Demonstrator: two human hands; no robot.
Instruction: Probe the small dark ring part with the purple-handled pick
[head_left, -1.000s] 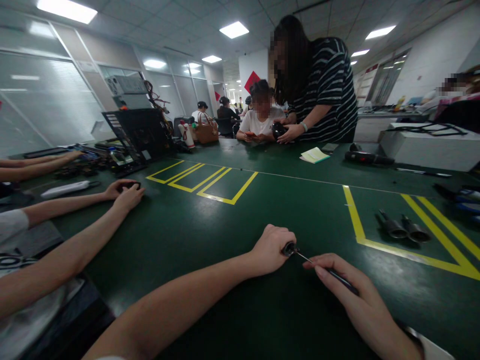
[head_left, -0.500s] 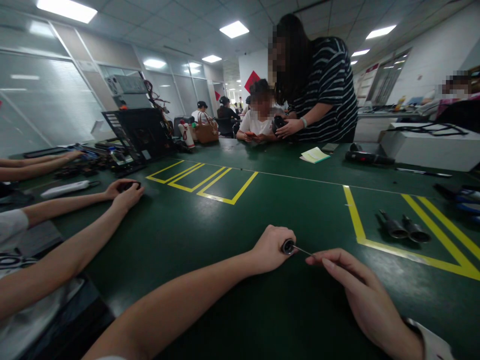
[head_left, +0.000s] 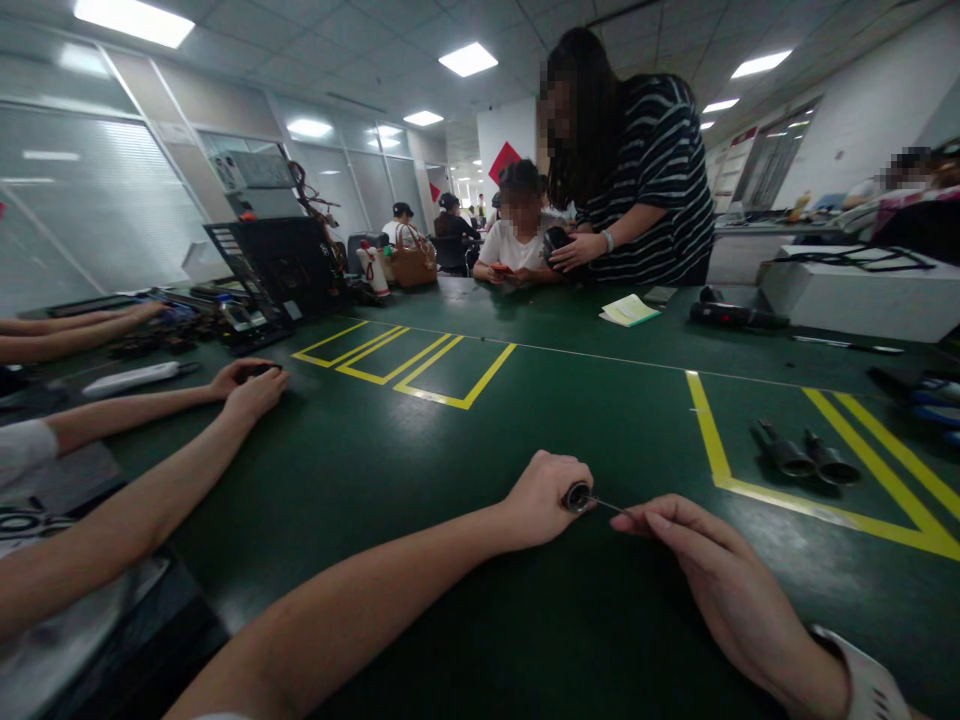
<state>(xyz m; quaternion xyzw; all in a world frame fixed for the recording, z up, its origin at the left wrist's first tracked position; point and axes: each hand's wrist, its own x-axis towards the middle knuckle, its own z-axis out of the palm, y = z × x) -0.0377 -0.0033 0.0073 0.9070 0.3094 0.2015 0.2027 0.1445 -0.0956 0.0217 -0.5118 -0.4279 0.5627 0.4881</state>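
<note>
At the left, a neighbour's hands point(head_left: 253, 392) are holding a small dark object point(head_left: 260, 371) over the dark green tabletop point(head_left: 420, 480). Farther back, a brown handbag point(head_left: 414, 266) is standing near the far edge, its contents hiding from view. Yellow tape point(head_left: 435, 397) is marking out outlines on the surface.

Near the centre, my left grip point(head_left: 546, 500) is curling firmly around a short, round hollow part point(head_left: 576, 497). Its open mouth is showing at the right end of my fist, facing me; the inside is looking dark, and I cannot make out what it holds. Just to the right, a thin metal tool point(head_left: 609, 504) is meeting that mouth's right edge; I cannot tell how deep its tip is going. My right grip point(head_left: 720, 575) is pinching the tool between thumb and fingers, just beside the part.

Farther right, two metal cups point(head_left: 795, 457) with stems are lying side by side within another taped outline. Behind them, a white box point(head_left: 862, 300) is carrying black straps point(head_left: 862, 260) on top.
</note>
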